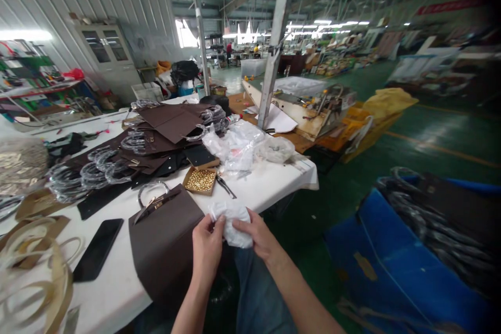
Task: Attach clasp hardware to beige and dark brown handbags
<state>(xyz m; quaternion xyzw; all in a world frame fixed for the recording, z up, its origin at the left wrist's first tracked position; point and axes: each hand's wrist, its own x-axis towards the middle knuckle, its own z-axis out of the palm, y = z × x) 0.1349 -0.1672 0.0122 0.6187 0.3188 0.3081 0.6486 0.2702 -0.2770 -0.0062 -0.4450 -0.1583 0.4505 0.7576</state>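
Observation:
Between both hands is a small white wrapped bundle (pixel 235 227), crumpled like thin plastic or tissue; what is inside is hidden. My left hand (pixel 209 240) pinches its left edge with thumb and fingers. On the other side, my right hand (pixel 256 232) grips it with the thumb on top. Left of my hands, a dark brown handbag (pixel 164 240) with a wrapped handle lies over the table edge. Just beyond the bundle sit a small box of gold studs (pixel 200 181) and dark-handled pliers (pixel 226 188).
Brown bag pieces (pixel 168 122) with wrapped handles are piled on the white-covered table (pixel 270 182), beside clear plastic bags (pixel 238 141). A black phone (pixel 98 250) and tape rolls (pixel 50 292) lie at left. A blue bin (pixel 376 255) with bags stands right; a metal post (pixel 274 57) rises behind.

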